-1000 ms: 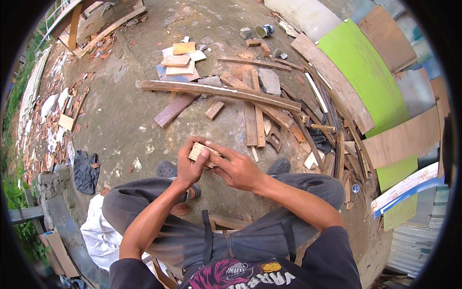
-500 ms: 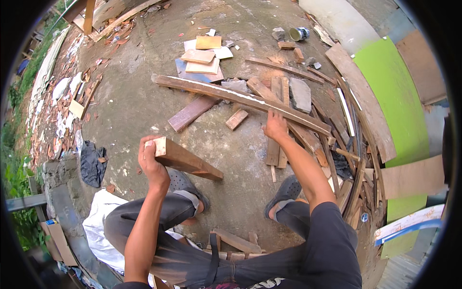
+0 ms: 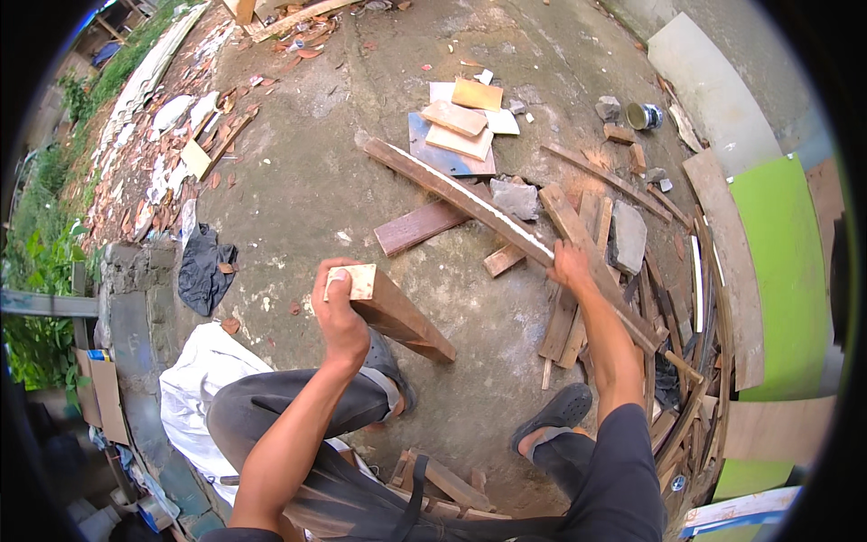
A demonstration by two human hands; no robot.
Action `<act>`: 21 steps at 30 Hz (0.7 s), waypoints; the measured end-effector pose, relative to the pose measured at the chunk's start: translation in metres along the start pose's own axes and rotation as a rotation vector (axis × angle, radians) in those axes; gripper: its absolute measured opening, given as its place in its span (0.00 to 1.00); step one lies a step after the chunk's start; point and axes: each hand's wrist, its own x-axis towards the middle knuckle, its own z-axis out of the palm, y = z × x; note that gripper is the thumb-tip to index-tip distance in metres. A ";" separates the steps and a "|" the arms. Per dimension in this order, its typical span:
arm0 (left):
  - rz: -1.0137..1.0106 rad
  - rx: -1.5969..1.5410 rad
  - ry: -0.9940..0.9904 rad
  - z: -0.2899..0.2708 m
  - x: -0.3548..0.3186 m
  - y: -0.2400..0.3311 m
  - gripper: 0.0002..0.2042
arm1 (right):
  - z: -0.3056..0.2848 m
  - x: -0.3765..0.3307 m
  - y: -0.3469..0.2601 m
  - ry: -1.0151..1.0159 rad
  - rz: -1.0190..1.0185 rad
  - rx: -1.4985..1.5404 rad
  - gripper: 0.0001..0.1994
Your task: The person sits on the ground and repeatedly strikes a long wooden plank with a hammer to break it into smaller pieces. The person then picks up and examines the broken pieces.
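Below, the left hand is clamped on the pale end of a short wooden block, holding it slanted above the concrete; the right hand rests, fingers curled, on a long plank amid the scrap wood, seemingly steadying it.

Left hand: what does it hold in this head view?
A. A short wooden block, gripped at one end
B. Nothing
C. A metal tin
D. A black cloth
A: the left hand has its fingers wrapped round the pale end of a short wooden block.
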 end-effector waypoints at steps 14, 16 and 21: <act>0.234 0.149 -0.148 -0.021 -0.032 0.012 0.25 | -0.130 -0.225 -0.021 0.022 0.114 0.127 0.30; 0.242 0.163 -0.064 -0.023 -0.037 0.011 0.25 | -0.127 -0.255 -0.009 0.114 0.071 0.109 0.34; 0.294 0.168 0.128 -0.040 -0.035 0.027 0.26 | -0.135 -0.302 -0.024 0.093 0.074 0.241 0.34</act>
